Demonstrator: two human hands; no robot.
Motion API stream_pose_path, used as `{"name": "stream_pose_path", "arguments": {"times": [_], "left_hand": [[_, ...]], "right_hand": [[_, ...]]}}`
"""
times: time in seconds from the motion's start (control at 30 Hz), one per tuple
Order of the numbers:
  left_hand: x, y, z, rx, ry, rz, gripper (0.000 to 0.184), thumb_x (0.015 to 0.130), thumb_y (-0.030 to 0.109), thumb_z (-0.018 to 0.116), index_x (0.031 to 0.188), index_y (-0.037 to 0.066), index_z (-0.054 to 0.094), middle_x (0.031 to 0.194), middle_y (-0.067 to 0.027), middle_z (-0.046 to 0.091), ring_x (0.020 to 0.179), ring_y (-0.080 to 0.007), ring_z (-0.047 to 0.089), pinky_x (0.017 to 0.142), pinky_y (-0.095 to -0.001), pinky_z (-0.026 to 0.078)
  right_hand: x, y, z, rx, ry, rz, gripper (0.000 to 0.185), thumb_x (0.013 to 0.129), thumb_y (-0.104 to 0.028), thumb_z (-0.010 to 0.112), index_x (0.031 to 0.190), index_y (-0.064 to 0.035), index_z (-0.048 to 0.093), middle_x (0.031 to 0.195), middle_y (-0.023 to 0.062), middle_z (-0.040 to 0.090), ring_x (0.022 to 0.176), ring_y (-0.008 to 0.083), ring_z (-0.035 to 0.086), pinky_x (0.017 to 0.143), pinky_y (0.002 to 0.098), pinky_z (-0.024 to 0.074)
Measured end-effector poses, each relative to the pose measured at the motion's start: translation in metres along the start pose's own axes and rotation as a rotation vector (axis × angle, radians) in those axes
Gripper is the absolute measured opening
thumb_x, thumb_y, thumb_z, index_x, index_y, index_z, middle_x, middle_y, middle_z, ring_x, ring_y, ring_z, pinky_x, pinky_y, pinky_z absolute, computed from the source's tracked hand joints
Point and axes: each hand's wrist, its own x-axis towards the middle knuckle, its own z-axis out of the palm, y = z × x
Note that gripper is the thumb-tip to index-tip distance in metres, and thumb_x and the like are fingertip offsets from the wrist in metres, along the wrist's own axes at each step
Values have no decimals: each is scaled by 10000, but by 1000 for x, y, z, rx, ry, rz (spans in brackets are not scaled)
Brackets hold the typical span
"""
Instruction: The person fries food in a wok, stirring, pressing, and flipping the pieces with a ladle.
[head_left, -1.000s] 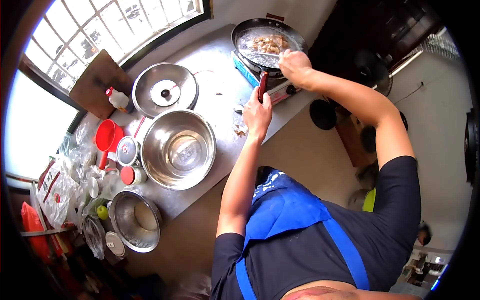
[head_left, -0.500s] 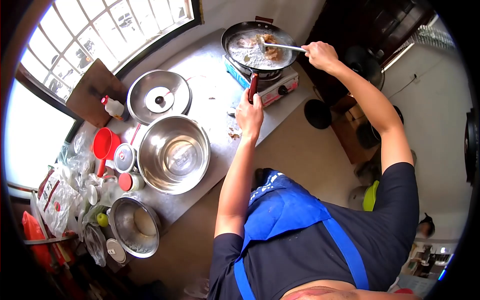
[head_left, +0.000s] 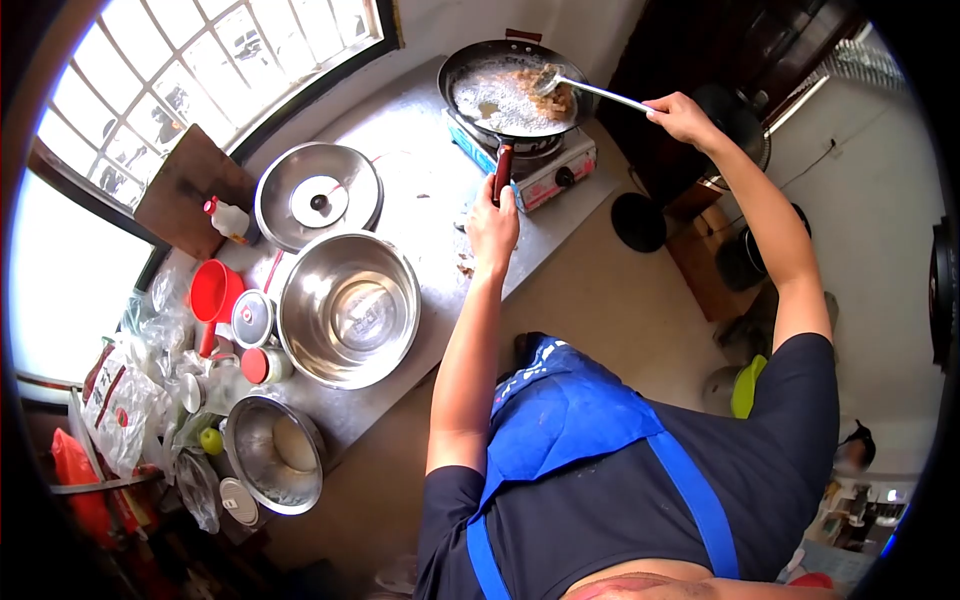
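Note:
My left hand (head_left: 493, 225) is closed round the dark red handle (head_left: 503, 172) of a black pan (head_left: 455, 62) on a portable gas stove (head_left: 545, 178). With closed fingers my right hand (head_left: 685, 118) grips the end of a long metal spatula (head_left: 610, 95). The spatula's head rests in the pan's right part, against brown food pieces (head_left: 557, 103). Pale, bubbling liquid (head_left: 500, 98) covers much of the pan's bottom.
Left of the pan are a lidded steel pot (head_left: 350, 165), a big steel bowl (head_left: 390, 340), a red ladle (head_left: 215, 290), jars and plastic bags (head_left: 125, 410). A smaller bowl (head_left: 245, 440) sits at the counter's near edge. A board (head_left: 190, 190) leans by the window.
My right hand has moved away from the pan, to the right, with the spatula. The brown food has shifted to the pan's right side. My left hand still holds the handle.

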Motion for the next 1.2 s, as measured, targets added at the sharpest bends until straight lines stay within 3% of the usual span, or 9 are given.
{"name": "stream_pose_path", "arguments": {"times": [0.07,0.1,0.17,0.2,0.27,0.63,0.87,1.2], "left_hand": [[1,-1,1,-23,-14,-2,438,932,312,560,1286,59,615,1063,-261,684,1010,-424,655,900,-466,492],[1,0,0,-27,-20,-2,439,933,309,559,1287,56,613,1065,-258,685,1012,-422,655,900,-463,492],[-1,6,-5,-40,-30,4,440,936,300,556,1293,48,608,1075,-252,685,1021,-415,656,903,-452,491],[-1,4,-4,-39,-30,5,440,936,300,556,1293,48,608,1075,-252,685,1021,-415,656,903,-452,491],[1,1,-2,-43,-34,4,441,936,296,553,1296,47,605,1084,-253,684,1025,-409,657,905,-445,492],[3,-5,1,-103,-45,-39,456,917,299,573,1302,57,611,1119,-231,685,1064,-366,661,928,-407,487],[4,-7,1,-92,-33,-32,467,912,297,578,1310,56,606,1134,-226,685,1069,-360,660,932,-399,485],[2,0,-4,-111,-33,-45,463,893,283,597,1300,62,619,1087,-221,700,1021,-330,684,900,-381,499]], "right_hand": [[1,15,1,142,-40,31,322,939,-237,634,1227,-102,687,813,71,684,666,153,608,623,319,496],[-2,14,-6,143,-40,34,322,939,-237,634,1227,-102,687,813,71,684,666,153,608,623,319,496],[-13,6,-27,312,-195,220,318,969,-237,597,1250,-107,668,691,10,553,483,67,406,419,250,326],[-14,6,-29,313,-195,220,318,969,-237,597,1250,-107,668,691,10,553,483,67,406,419,250,326],[-15,7,-35,348,-177,271,317,983,-242,572,1271,-130,648,658,-8,495,427,35,304,374,221,188],[-9,-28,-76,299,-224,200,251,995,-298,549,1124,-122,674,606,-57,486,422,19,357,388,203,254],[2,-43,-104,79,-210,131,256,983,-266,557,1144,-112,682,583,-29,496,397,44,380,369,236,265],[2,-49,-67,-69,-380,124,251,944,-221,579,1088,-51,696,582,36,520,418,109,406,384,283,301]]}}
